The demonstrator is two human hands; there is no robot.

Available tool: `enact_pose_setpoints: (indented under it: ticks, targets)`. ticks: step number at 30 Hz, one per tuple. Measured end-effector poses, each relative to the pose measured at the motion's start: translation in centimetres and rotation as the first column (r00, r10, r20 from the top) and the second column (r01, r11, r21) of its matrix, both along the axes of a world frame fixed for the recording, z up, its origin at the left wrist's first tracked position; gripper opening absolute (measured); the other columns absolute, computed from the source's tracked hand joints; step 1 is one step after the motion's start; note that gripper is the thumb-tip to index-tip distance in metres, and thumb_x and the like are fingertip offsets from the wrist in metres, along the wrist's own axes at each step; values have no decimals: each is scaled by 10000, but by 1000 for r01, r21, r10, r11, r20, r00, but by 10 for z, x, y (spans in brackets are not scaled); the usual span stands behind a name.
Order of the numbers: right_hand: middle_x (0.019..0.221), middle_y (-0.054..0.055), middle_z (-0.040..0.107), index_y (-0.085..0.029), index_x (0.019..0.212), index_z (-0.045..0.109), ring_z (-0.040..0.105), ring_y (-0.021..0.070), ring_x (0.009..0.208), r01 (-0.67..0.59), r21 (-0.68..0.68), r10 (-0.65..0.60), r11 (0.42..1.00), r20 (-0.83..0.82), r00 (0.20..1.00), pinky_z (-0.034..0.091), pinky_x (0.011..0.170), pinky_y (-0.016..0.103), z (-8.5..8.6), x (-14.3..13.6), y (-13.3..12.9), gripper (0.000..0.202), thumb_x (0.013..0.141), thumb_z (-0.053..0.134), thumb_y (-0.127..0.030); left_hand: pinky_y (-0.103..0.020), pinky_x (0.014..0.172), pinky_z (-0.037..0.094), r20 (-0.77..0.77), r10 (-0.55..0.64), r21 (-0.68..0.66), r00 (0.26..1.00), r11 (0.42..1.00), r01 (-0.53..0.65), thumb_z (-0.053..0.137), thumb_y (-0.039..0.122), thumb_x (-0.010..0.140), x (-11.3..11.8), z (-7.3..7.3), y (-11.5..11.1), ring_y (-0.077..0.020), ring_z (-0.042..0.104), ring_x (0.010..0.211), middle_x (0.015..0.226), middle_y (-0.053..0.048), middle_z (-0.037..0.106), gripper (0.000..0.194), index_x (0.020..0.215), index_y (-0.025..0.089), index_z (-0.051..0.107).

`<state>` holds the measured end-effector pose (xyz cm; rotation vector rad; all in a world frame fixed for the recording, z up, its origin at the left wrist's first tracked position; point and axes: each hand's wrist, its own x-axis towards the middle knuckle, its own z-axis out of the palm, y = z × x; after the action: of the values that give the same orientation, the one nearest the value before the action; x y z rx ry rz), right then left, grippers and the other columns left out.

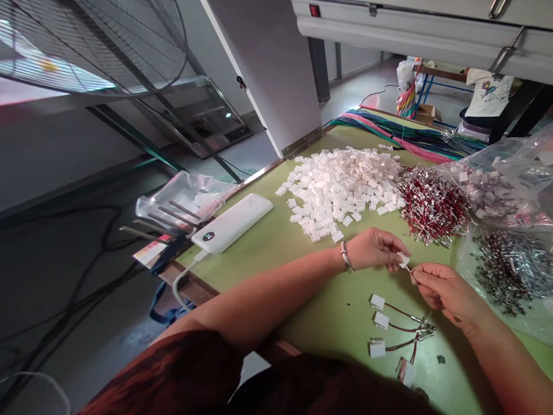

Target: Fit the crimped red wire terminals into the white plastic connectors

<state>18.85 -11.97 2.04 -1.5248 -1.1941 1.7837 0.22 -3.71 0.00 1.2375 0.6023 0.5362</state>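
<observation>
My left hand [378, 249], with a bracelet at its wrist, pinches a small white connector housing [403, 260]. Close against it, my right hand [443, 291] pinches a short dark red wire [409, 269] that runs up to the housing. Whether the wire's end sits inside the housing cannot be made out. Just below my hands lie several white housings [381, 320] with short red wires attached, their metal terminals [425, 331] bunched together. Beyond my left hand spreads a big heap of loose white housings [345, 178]. A pile of red wires with metal terminals [434, 202] lies beyond my right hand.
Dark terminal pieces [510, 268] lie on clear plastic at right, beside a bag of white parts [496, 184]. Long coloured wires [401, 138] line the far edge. A white power bank [233, 223] with a cable sits at left. A fan [95, 46] stands beyond the green table [319, 323].
</observation>
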Motion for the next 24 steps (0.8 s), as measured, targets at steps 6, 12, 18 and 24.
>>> enact_pose_setpoints:
  ticks: [6,12,18,24]
  targets:
    - [548,-79,326,-194,704,493,238,77,485,49,218,-78,975,123,989,163,446,225,-9,-2,-5,338,833,537,-504,-199,474,509,87,-44,-64,995,997,50,734,203,738,10,-9,-10,-90,620,472,593,4,656,184,816,103,601]
    - [556,-58,353,-198,660,491,308,101,521,-86,373,-68,924,381,922,250,467,227,-5,-6,-5,333,846,469,-473,-224,536,507,-95,-70,87,993,993,78,669,250,809,11,-4,-12,-82,603,521,646,-9,645,174,886,108,603]
    - [556,-39,460,-202,603,527,426,115,544,-438,366,151,821,601,785,326,519,237,-2,-17,-14,292,854,474,-340,-355,706,507,-645,554,700,526,705,116,482,531,889,-24,27,23,-242,629,868,976,-132,648,470,1067,118,620]
    - [756,19,640,-224,779,666,574,156,668,-452,525,-140,721,749,647,416,630,281,-11,-4,-3,222,869,483,-311,-348,809,484,-708,684,695,178,629,347,533,437,888,-34,13,46,-282,566,1043,1046,-148,620,380,1057,113,635]
